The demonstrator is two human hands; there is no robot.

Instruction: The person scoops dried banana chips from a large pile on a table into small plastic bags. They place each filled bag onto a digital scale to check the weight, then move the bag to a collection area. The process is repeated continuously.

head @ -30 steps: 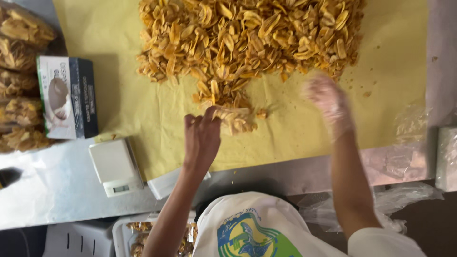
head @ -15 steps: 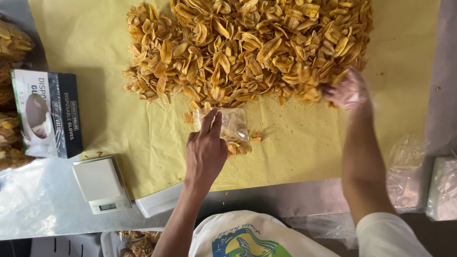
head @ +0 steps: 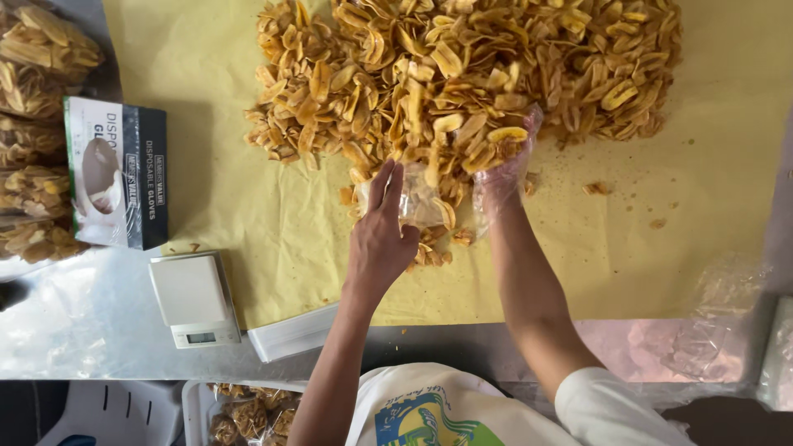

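A big heap of golden banana chips (head: 462, 74) lies on a yellow paper sheet (head: 677, 215). My left hand (head: 382, 235), bare, holds a small clear plastic bag (head: 417, 202) open at the heap's near edge; some chips are inside it. My right hand (head: 502, 165), in a thin clear glove, scoops a handful of chips right beside the bag's mouth. A few loose chips (head: 429, 254) lie under the bag.
A box of disposable gloves (head: 120, 173) stands left, with filled chip bags (head: 37, 124) beyond it. A small white scale (head: 194, 299) and a white flat stack (head: 293, 332) sit at the near edge. Empty clear bags (head: 719, 330) lie at right. A tray of packed chips (head: 248, 413) sits below.
My right hand came in from the heap's right edge to the bag, dragging chips with it. My left hand kept hold of the bag. The view shifted slightly.
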